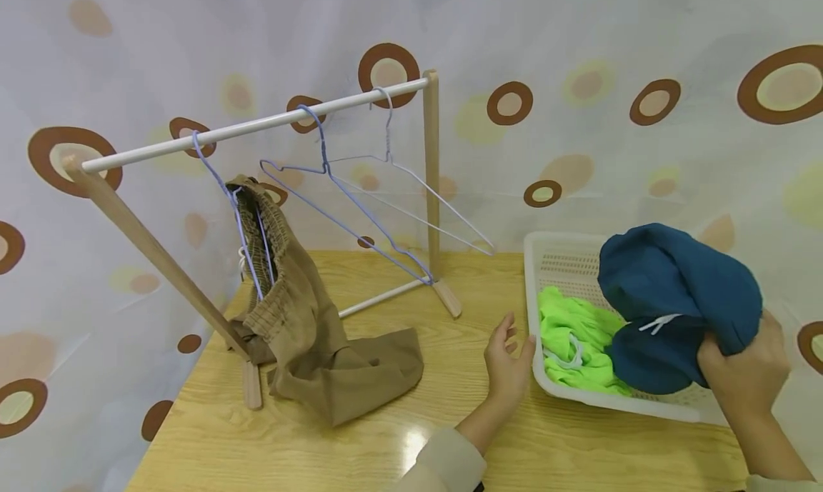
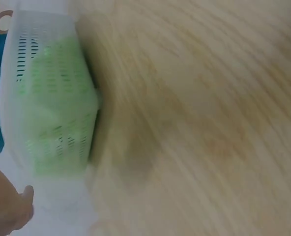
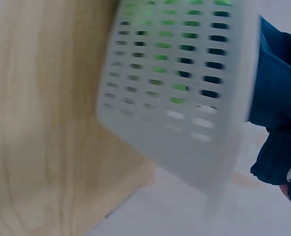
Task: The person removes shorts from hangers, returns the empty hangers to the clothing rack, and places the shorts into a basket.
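Observation:
My right hand grips a bundled dark blue garment with a white drawstring, held above the right part of a white plastic basket. Its fingers are partly hidden behind the cloth. Beside the basket's left wall is my left hand, fingers loosely bent and holding nothing; its thumb is close to the rim, and whether they touch I cannot tell. Bright green clothing lies crumpled in the basket. In the right wrist view, the blue garment shows past the slotted basket wall.
A rack with a white rod and wooden legs stands on the wooden table at left. Brown trousers hang on one hanger, their legs on the tabletop. A blue hanger and a pale hanger hang bare.

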Demonstrator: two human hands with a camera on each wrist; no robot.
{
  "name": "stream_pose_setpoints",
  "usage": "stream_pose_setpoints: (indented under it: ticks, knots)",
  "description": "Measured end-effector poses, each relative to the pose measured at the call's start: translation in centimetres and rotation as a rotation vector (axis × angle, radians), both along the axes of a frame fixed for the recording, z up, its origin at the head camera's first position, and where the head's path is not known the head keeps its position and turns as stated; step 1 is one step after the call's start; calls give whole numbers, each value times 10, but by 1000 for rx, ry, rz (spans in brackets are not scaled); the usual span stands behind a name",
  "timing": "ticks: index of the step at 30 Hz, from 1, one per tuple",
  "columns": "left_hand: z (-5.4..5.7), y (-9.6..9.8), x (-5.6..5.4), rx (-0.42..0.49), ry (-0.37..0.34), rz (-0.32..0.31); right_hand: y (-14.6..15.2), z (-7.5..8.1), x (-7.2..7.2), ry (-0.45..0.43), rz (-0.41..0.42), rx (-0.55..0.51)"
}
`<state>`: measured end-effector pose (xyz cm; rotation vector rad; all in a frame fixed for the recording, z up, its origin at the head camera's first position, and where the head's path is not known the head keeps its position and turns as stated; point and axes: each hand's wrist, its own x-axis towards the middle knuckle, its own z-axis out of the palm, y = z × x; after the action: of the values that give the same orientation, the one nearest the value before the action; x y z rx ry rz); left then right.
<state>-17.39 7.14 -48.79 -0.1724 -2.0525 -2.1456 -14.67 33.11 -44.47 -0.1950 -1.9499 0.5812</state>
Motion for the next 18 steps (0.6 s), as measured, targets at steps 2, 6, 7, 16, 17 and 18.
stream_pose_setpoints:
  ticks: [2,6,7,16,17,18]
  knots:
    - [-6,7,-1,-9,-38,2,0,-9,-1,-68,17,25]
    - [-14,15,-4,-11,-78,10,-3,-24,-2,-206,74,54]
    - [-16,16,-4,-2,-86,18,-2,-27,-2,-240,82,61]
    - [-17,22,-8,79,-197,41,7,-34,-9,-764,115,155]
    - [-17,22,-8,72,-195,36,7,-34,-11,-813,130,164]
    - [-18,22,-8,73,-204,31,6,-35,-12,-847,140,172]
